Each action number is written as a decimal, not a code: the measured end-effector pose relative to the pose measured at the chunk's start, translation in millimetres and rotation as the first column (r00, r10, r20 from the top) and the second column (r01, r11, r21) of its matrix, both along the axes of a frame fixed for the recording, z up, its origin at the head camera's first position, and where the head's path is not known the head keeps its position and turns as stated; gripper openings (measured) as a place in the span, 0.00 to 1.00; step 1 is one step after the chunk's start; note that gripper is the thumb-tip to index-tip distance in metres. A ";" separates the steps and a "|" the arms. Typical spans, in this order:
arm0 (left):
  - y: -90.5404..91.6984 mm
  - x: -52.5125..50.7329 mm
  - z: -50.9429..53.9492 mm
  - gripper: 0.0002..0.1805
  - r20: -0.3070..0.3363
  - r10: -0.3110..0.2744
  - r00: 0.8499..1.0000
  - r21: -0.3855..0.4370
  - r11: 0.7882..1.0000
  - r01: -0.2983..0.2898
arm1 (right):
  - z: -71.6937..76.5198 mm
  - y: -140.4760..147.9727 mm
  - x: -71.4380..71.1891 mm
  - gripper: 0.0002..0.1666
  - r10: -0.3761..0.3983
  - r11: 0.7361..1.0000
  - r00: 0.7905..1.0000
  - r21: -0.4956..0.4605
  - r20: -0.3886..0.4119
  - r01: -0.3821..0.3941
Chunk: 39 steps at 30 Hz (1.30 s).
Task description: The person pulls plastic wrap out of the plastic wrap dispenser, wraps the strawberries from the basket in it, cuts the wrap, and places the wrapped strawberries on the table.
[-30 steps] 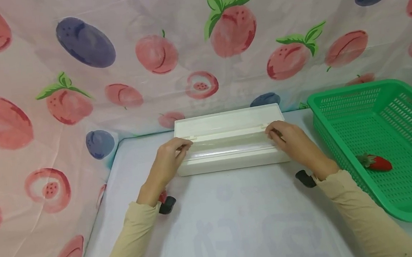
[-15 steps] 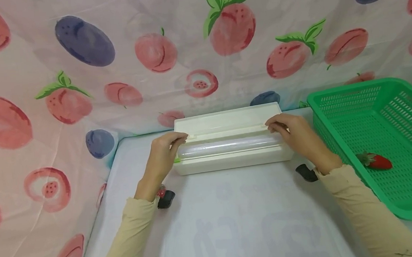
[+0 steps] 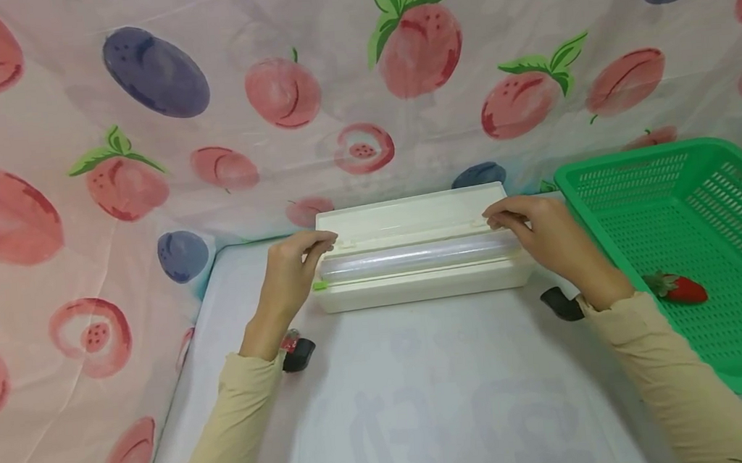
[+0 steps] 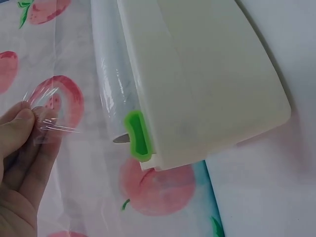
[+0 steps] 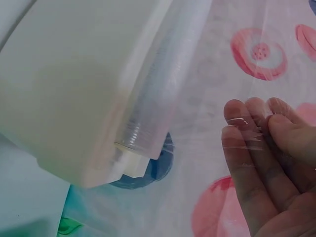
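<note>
A white cling film dispenser lies on the table with its lid tilted up at the back. Inside is a clear roll of cling film, with a green piece at its left end. My left hand pinches one corner of the drawn-out film between thumb and fingers, above the dispenser's left end. At the opposite end my right hand pinches the other corner, film stretching over its fingertips. The transparent sheet between the hands is hard to make out.
On the right stands a green plastic basket holding a red strawberry. Black wrist straps show under the forearms. A fruit-printed cloth hangs behind the white table and along its left.
Both hands have risen slightly and drawn apart, the left to the left and the right to the right, still pinching the film. The roll and green piece now show more plainly.
</note>
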<state>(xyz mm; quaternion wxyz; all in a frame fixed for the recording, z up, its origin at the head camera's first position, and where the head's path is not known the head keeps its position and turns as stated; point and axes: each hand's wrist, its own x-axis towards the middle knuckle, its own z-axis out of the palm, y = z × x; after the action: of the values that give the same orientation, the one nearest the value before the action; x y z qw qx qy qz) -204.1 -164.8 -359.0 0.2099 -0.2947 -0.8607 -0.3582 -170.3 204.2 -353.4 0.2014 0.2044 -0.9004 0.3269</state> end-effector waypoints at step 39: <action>-4.7 17.7 36.9 0.06 -0.088 -0.005 0.996 0.015 1.000 0.007 | 40.7 0.2 24.4 0.11 -0.009 0.998 1.000 0.054 -0.020 0.011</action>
<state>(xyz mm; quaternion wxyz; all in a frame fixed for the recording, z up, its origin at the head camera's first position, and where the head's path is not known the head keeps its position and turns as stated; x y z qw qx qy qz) -186.4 -169.5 -322.1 0.2490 -0.3111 -0.8469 -0.3520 -145.9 204.4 -312.7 0.2063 0.2084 -0.9079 0.2995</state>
